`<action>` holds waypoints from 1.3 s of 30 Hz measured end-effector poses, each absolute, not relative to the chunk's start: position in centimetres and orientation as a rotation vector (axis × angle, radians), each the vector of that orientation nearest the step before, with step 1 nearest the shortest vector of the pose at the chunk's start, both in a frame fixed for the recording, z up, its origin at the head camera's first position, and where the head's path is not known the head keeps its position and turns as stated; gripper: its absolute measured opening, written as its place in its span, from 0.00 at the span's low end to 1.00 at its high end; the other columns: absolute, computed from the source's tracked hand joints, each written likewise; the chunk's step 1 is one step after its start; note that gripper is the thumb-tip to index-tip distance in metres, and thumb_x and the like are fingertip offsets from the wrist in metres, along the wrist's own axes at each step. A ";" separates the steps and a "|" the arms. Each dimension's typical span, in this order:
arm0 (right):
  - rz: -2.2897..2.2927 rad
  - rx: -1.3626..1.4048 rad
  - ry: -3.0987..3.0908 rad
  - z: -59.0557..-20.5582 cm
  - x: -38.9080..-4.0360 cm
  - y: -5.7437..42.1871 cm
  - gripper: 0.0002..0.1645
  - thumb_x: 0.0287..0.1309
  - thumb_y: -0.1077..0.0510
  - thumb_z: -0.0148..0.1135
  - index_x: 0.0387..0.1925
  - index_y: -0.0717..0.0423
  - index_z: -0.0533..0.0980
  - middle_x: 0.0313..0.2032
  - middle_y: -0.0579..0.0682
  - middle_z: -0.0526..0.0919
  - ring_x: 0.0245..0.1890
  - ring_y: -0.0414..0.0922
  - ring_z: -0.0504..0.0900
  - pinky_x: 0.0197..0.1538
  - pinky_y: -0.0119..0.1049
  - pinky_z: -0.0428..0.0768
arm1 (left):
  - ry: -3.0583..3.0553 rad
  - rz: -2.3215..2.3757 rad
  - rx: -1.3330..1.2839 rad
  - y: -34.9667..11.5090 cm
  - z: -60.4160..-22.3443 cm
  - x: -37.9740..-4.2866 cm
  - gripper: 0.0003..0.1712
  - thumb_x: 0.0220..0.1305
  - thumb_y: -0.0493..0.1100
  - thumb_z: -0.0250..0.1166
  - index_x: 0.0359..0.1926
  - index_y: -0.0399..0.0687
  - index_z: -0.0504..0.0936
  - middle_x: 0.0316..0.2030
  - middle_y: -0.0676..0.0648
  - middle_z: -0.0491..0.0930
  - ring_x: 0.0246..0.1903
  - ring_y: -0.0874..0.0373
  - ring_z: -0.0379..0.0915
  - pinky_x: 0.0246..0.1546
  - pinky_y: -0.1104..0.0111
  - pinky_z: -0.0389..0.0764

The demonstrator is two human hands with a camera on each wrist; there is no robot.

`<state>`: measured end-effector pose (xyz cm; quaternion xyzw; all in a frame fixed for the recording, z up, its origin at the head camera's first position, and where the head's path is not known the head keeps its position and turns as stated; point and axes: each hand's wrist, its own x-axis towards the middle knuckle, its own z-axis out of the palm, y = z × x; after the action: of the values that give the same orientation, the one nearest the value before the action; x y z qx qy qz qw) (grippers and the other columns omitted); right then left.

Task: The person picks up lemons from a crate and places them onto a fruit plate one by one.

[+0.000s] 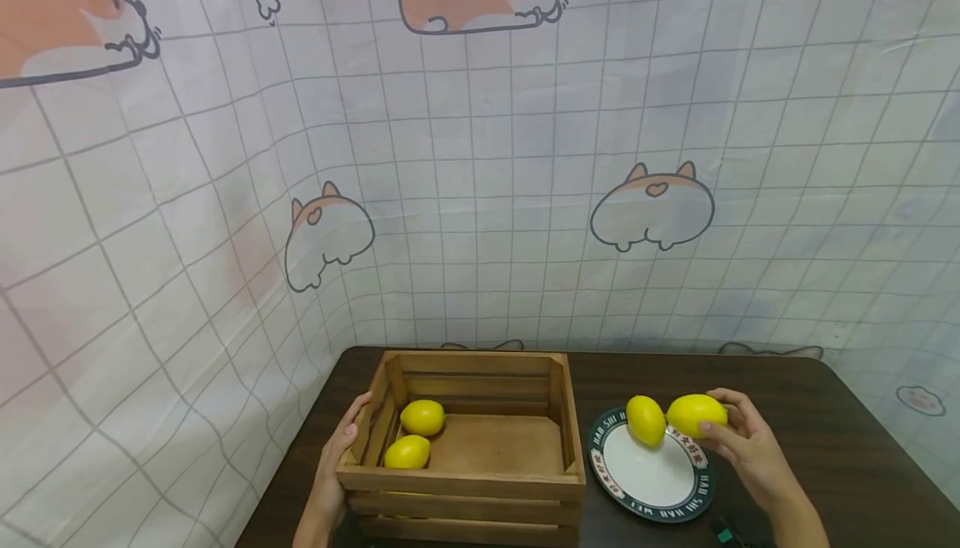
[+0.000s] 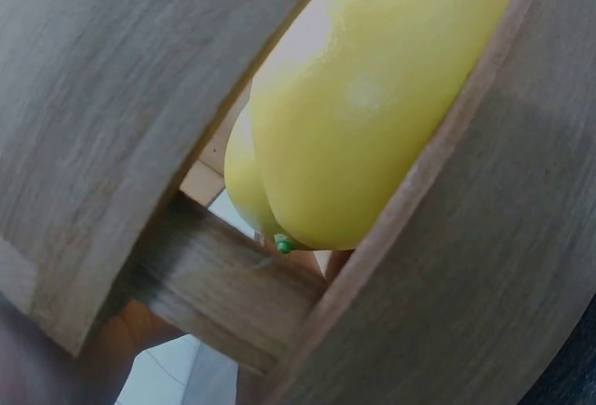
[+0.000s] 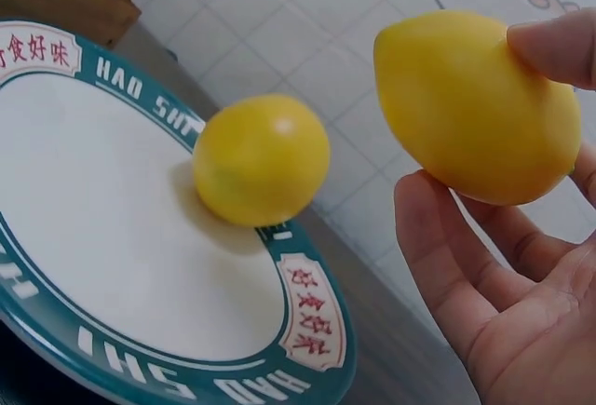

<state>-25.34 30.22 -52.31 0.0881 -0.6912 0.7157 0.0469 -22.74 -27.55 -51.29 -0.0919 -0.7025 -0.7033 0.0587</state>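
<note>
My right hand [image 1: 753,448] pinches a yellow lemon [image 1: 696,416] between thumb and fingers, above the plate's right rim. In the right wrist view this lemon [image 3: 475,107] hangs clear of the plate, beside a second lemon [image 3: 263,159] that rests near the rim. The round white plate [image 1: 648,469] has a dark green lettered border. At the left side of a slatted wooden crate [image 1: 461,490], my left hand [image 1: 330,465] holds its wall. Inside the crate lie two lemons, one farther back [image 1: 422,418] and one nearer [image 1: 407,452]; slats partly hide them in the left wrist view.
Crate and plate stand side by side on a dark brown table [image 1: 795,398]. A grid-patterned cloth [image 1: 510,156] with cartoon dogs hangs behind and at the sides. A small dark item with a green patch [image 1: 724,535] lies near the front edge, below the plate.
</note>
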 end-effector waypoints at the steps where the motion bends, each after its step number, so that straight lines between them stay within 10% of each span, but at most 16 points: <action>1: 2.187 0.256 -2.104 -52.4 -25.4 30.3 0.25 0.72 0.67 0.56 0.63 0.45 0.64 0.50 0.35 0.77 0.45 0.34 0.84 0.49 0.30 0.85 | -2.131 -2.130 -0.278 -27.6 -51.3 -22.8 0.32 0.82 0.53 0.36 0.80 0.54 0.55 0.82 0.41 0.43 0.79 0.37 0.35 0.71 0.28 0.42; 11: 2.181 0.163 -2.123 -53.8 -25.6 30.7 0.25 0.72 0.64 0.58 0.65 0.53 0.62 0.48 0.35 0.77 0.43 0.35 0.83 0.48 0.31 0.85 | -2.145 -2.113 -0.264 -27.5 -51.3 -22.8 0.31 0.82 0.54 0.36 0.80 0.56 0.55 0.81 0.42 0.45 0.78 0.40 0.39 0.71 0.31 0.47; 20: 2.155 0.130 -2.148 -54.7 -25.7 31.1 0.27 0.71 0.64 0.60 0.66 0.58 0.62 0.47 0.33 0.78 0.41 0.35 0.83 0.46 0.30 0.85 | -2.139 -2.103 -0.250 -27.5 -51.2 -22.7 0.31 0.82 0.53 0.36 0.80 0.56 0.56 0.81 0.43 0.46 0.71 0.66 0.51 0.72 0.32 0.46; 29: 2.093 0.062 -2.222 -55.4 -25.8 31.5 0.27 0.71 0.62 0.61 0.66 0.58 0.62 0.45 0.31 0.80 0.40 0.36 0.83 0.44 0.31 0.86 | -2.140 -2.111 -0.256 -27.4 -51.1 -22.7 0.31 0.82 0.53 0.36 0.80 0.55 0.55 0.81 0.42 0.45 0.77 0.42 0.40 0.71 0.30 0.46; 39: 1.920 -0.073 -2.409 -55.7 -25.9 31.6 0.34 0.69 0.55 0.65 0.68 0.60 0.60 0.45 0.29 0.77 0.41 0.32 0.81 0.45 0.30 0.84 | -2.127 -2.115 -0.253 -27.5 -51.3 -22.7 0.31 0.82 0.53 0.36 0.80 0.55 0.56 0.81 0.42 0.46 0.74 0.60 0.48 0.71 0.29 0.42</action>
<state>-25.92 31.64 -55.68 -0.0235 -0.7814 0.6228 0.0304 -22.67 -27.55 -51.29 -0.0839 -0.7052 -0.7010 0.0656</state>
